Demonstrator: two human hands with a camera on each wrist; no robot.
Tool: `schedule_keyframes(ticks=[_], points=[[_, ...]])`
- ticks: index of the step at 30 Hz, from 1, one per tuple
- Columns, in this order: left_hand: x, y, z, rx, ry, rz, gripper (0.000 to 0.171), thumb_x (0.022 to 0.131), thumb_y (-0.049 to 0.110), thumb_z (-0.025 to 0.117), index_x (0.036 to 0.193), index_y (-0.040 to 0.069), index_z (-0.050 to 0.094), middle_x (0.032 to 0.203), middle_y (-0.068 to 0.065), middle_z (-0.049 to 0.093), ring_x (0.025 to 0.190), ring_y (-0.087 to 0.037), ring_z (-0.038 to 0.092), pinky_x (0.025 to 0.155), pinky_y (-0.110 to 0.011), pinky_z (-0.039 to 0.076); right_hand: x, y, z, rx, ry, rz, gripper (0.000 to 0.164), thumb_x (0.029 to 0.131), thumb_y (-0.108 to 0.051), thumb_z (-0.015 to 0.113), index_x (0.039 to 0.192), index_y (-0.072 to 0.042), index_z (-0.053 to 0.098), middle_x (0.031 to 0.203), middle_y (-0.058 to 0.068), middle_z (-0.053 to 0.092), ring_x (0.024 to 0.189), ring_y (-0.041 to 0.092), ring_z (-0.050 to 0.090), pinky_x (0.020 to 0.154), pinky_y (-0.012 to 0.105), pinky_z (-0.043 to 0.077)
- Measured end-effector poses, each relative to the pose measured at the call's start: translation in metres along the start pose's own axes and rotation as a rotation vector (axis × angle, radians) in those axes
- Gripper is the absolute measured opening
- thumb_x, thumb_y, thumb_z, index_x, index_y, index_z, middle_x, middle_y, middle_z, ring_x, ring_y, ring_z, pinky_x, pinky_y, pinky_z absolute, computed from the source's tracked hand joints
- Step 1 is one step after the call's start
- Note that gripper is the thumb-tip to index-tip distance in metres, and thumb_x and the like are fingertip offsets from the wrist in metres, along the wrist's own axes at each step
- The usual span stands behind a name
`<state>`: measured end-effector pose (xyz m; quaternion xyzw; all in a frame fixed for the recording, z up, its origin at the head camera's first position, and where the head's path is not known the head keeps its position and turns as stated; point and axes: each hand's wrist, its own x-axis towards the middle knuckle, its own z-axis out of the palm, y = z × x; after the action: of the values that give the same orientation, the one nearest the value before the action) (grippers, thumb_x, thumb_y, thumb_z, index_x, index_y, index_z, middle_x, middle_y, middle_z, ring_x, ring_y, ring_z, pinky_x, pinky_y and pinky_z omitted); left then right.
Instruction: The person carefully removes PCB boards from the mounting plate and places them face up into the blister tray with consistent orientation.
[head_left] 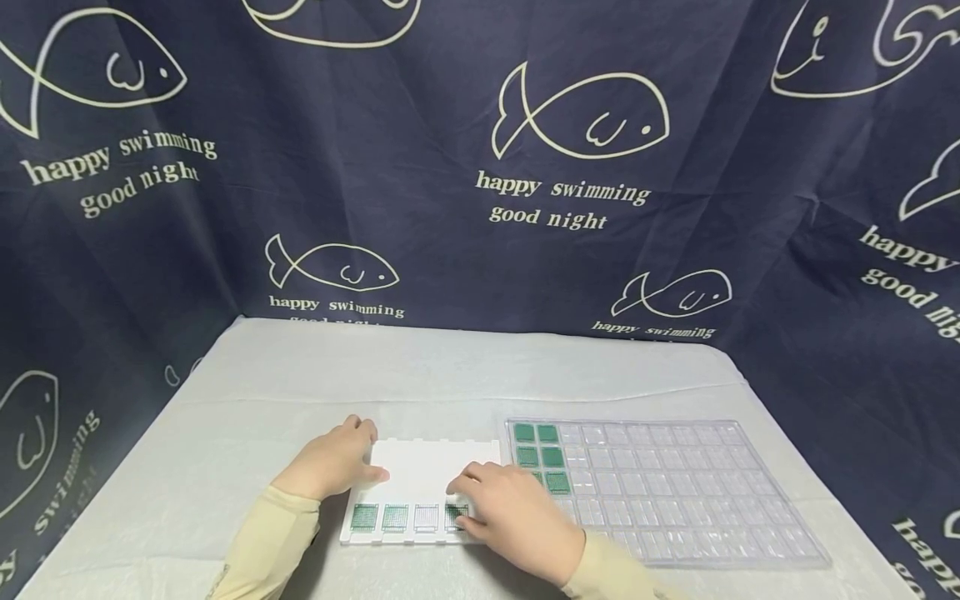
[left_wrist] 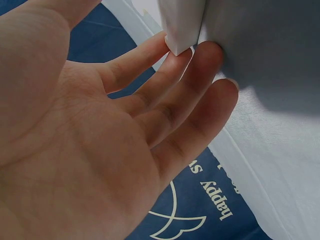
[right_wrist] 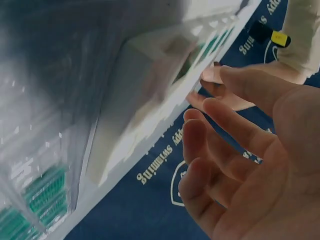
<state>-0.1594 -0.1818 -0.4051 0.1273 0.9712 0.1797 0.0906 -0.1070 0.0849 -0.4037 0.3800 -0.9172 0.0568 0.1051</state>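
Note:
A white panel (head_left: pixel 427 467) lies on the table with a row of square slots along its near side. Green square grid boards (head_left: pixel 364 517) show in that row, and the third slot (head_left: pixel 427 518) looks pale. My left hand (head_left: pixel 337 457) rests at the panel's left edge, its extended fingers (left_wrist: pixel 180 90) touching a corner of the panel in the left wrist view. Over the panel's right end is my right hand (head_left: pixel 517 517), thumb and fingers at the rightmost green board (head_left: pixel 454 515), partly covering it. In the right wrist view its fingers (right_wrist: pixel 195 135) are loosely bent, holding nothing visible.
Right of the panel lies a clear plastic tray (head_left: pixel 652 429) of many small compartments. Several green boards (head_left: pixel 552 457) fill its left columns, partly hidden by my right hand. A white cloth (head_left: pixel 450 367) covers the table; dark blue fish-print curtains (head_left: pixel 450 125) surround it.

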Motion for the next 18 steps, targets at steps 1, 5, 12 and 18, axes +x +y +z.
schedule_keyframes(ticks=[1, 5, 12, 18], points=[[0.0, 0.0, -0.0001, 0.0, -0.001, 0.0, 0.053, 0.08, 0.034, 0.085, 0.113, 0.002, 0.06, 0.101, -0.009, 0.056, 0.082, -0.02, 0.054, 0.077, -0.046, 0.053, -0.0001, -0.0007, 0.0017, -0.004, -0.002, -0.006, 0.029, 0.085, -0.033, 0.082, 0.109, -0.022, 0.072, 0.1, -0.011, 0.07, 0.081, 0.002, 0.064, 0.066, 0.02, 0.05], [0.0, 0.0, -0.0002, -0.001, -0.002, 0.002, 0.053, 0.08, 0.034, 0.085, 0.114, 0.002, 0.06, 0.101, -0.009, 0.056, 0.082, -0.02, 0.054, 0.077, -0.046, 0.054, 0.0001, -0.0036, 0.0075, -0.02, -0.014, -0.023, 0.028, 0.084, -0.034, 0.082, 0.108, -0.023, 0.072, 0.098, -0.012, 0.07, 0.083, 0.003, 0.064, 0.064, 0.019, 0.047], [-0.0002, 0.0001, 0.0, -0.008, 0.002, 0.004, 0.053, 0.08, 0.034, 0.085, 0.114, 0.001, 0.061, 0.1, -0.009, 0.056, 0.08, -0.019, 0.054, 0.076, -0.045, 0.053, 0.0022, -0.0085, 0.0114, -0.011, -0.051, -0.029, 0.027, 0.083, -0.034, 0.083, 0.106, -0.025, 0.074, 0.097, -0.013, 0.071, 0.081, 0.0, 0.063, 0.064, 0.017, 0.048], [0.0007, -0.0001, 0.0003, -0.007, 0.0, 0.006, 0.053, 0.08, 0.034, 0.085, 0.113, 0.001, 0.06, 0.101, -0.01, 0.057, 0.081, -0.02, 0.054, 0.076, -0.046, 0.054, 0.0041, -0.0087, 0.0116, -0.016, -0.065, -0.015, 0.025, 0.083, -0.03, 0.083, 0.106, -0.025, 0.074, 0.094, -0.014, 0.071, 0.079, 0.001, 0.061, 0.063, 0.017, 0.044]])
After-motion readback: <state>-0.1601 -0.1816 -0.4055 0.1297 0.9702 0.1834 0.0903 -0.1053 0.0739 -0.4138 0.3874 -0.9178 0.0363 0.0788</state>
